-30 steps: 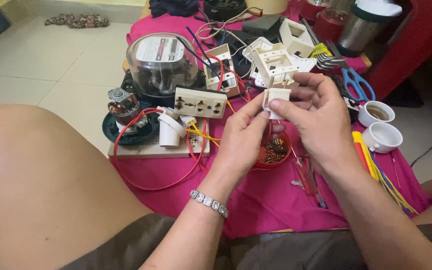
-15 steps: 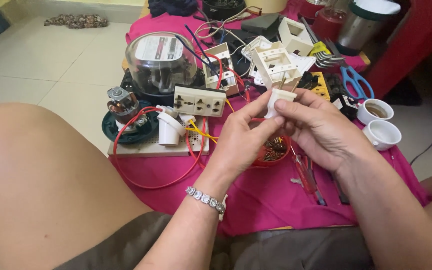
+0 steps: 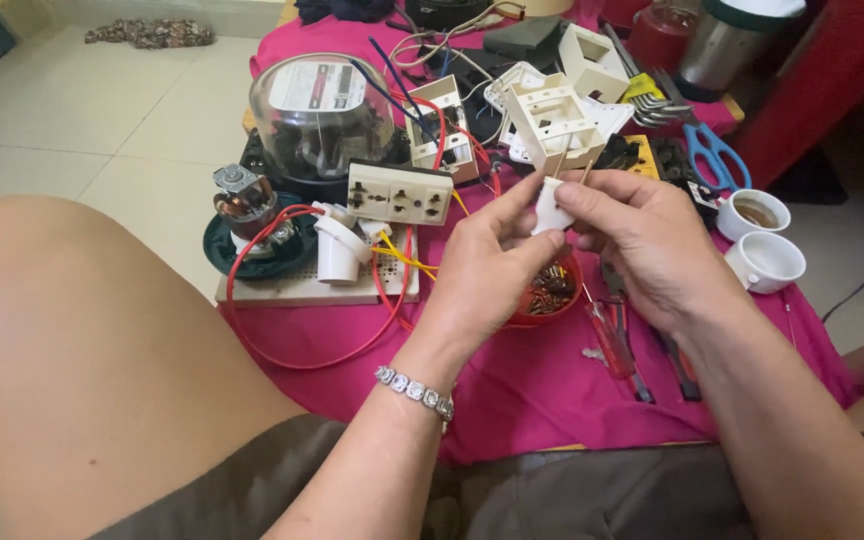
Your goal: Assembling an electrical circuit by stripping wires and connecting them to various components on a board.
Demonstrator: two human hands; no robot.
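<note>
Both hands meet above the middle of the pink cloth (image 3: 552, 400) and pinch one small white plastic fitting (image 3: 550, 208) between them. The left hand (image 3: 487, 265) comes up from 6 o'clock, its thumb and forefinger closed narrowly on the fitting's left side; a beaded silver bracelet (image 3: 414, 390) sits on that wrist. The right hand (image 3: 642, 240) reaches in from 4 o'clock, its fingertips closed on the fitting's right side. Two thin brass prongs (image 3: 572, 165) stick up from the fitting toward 12 o'clock.

Directly under the hands, partly hidden by them, sits a red bowl (image 3: 550, 295) with small metal screws in it. At 5 o'clock from the bowl lie a red-handled screwdriver (image 3: 614, 345) and dark pliers (image 3: 674, 360) on the cloth. At 10 o'clock from the fitting stands a cream multi-socket plate (image 3: 399, 192), wired with red and yellow leads to a white lamp holder (image 3: 337, 250) on a pale board (image 3: 312, 288). Behind it, at 11 o'clock, is a round glass-domed meter (image 3: 320, 110). At 12 o'clock rests an open cream switch box (image 3: 552, 120). At 3 o'clock, well apart from the hands, two white ceramic cups (image 3: 767, 260) stand side by side, with blue-handled scissors (image 3: 714, 152) just above them. A bare knee (image 3: 82, 350) fills the 8 o'clock corner.
</note>
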